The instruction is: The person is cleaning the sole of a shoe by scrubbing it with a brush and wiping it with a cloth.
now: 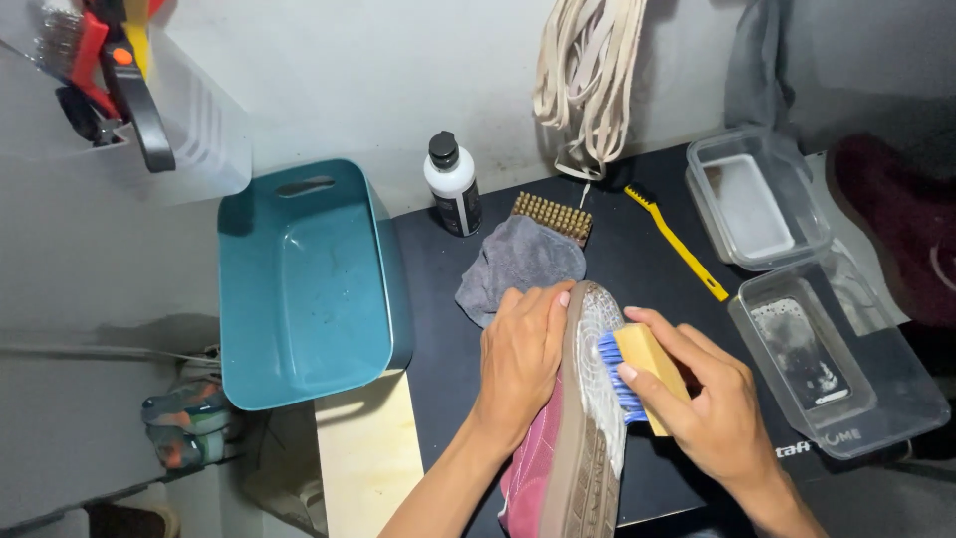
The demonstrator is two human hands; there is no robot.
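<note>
A maroon shoe [538, 448] lies on its side on the black mat [637, 259], its tan sole [586, 438] turned up and foamy near the toe. My left hand [518, 359] grips the shoe's upper from the left. My right hand [697, 399] holds a wooden brush with blue bristles [637, 367], and the bristles press against the sole's toe end.
A grey cloth [518, 264] and a second brush [554, 215] lie behind the shoe, beside a white bottle with a black cap [453, 184]. A yellow thin brush [677, 244] lies right. Two clear tubs [757, 194] [827, 359] stand at right, a teal basin [304, 279] at left. Laces [588, 80] hang behind.
</note>
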